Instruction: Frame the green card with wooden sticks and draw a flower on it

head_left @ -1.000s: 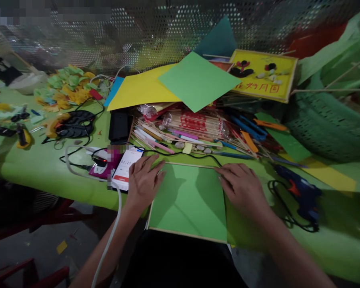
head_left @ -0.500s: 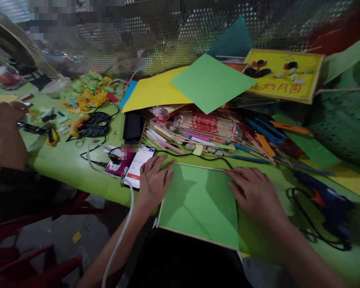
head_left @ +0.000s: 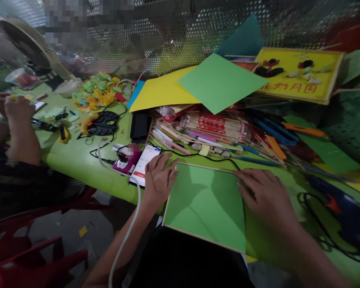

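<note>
A green sheet [head_left: 207, 208] with thin wooden sticks along its top, left and bottom edges lies in front of me, its near edge by my lap. My left hand [head_left: 160, 176] rests at the sheet's top left corner, fingers stretched and fingertips by the end of the top stick [head_left: 205, 167]. At the top right corner my right hand [head_left: 262, 192] presses its fingertips on the other end of that stick, thumb apart and lower on the sheet's right edge. Neither hand is wrapped round anything. Beside my left hand lies a lit phone [head_left: 142, 166] showing a timer.
A purple power bank [head_left: 124, 160] and white cable [head_left: 135, 220] lie left. Pens, sticks and stones crowd behind the sheet, beneath yellow [head_left: 165, 90] and light green paper [head_left: 220, 82]. A glue gun [head_left: 345, 216] lies right. At far left are another person's hands [head_left: 21, 112].
The view has swung slightly left, so everything sits farther right. My hands stay at the same two corners of the green sheet. More of the other person's hands shows.
</note>
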`<state>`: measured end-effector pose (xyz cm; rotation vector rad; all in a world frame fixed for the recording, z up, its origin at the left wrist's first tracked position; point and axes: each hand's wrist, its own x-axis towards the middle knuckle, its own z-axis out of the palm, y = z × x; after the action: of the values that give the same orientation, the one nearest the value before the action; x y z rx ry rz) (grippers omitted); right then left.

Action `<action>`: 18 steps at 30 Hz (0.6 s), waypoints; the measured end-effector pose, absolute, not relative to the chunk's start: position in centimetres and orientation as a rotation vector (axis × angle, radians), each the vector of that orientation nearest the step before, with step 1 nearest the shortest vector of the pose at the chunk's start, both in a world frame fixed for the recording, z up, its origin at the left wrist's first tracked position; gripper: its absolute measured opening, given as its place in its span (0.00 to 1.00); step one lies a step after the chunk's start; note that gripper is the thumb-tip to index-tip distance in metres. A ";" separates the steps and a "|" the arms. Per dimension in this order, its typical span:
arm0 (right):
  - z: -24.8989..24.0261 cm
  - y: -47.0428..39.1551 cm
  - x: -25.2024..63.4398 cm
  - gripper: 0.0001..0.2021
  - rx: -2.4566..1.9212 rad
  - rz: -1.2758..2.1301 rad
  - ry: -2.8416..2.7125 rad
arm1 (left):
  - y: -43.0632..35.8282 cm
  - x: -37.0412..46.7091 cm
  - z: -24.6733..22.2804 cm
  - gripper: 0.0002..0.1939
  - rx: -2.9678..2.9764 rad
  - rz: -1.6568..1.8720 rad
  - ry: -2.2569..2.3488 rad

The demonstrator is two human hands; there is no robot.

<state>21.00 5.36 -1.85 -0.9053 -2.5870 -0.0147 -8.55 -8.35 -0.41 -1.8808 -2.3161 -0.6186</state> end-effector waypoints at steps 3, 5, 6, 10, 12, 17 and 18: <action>-1.9 5.3 20.9 0.17 -0.905 -0.010 -2.607 | -8.2 -8.4 -0.5 0.19 -1.922 -0.535 -2.321; -1.9 5.3 20.9 0.17 -0.912 -0.010 -2.616 | -8.2 -8.4 -0.5 0.19 -1.929 -0.505 -2.320; -1.9 5.3 20.8 0.17 -0.911 -0.011 -2.616 | -8.1 -8.4 -0.5 0.19 -1.929 -0.500 -2.319; -1.8 5.3 20.8 0.16 -0.906 -0.028 -2.601 | -8.1 -8.5 -0.5 0.19 -1.929 -0.510 -2.304; -1.7 5.3 20.8 0.16 -0.910 -0.019 -2.600 | -8.1 -8.5 -0.5 0.19 -1.940 -0.490 -2.300; -1.3 5.1 20.5 0.15 -0.917 -0.006 -2.605 | -7.9 -8.3 -0.5 0.17 -1.945 -0.421 -2.291; -1.2 5.1 20.4 0.15 -0.920 -0.008 -2.605 | -7.9 -8.3 -0.5 0.17 -1.946 -0.424 -2.287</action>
<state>20.45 5.11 -1.17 -0.9202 -2.6053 -0.0080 -8.30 -7.88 -0.53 -1.9457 -2.2872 -0.4243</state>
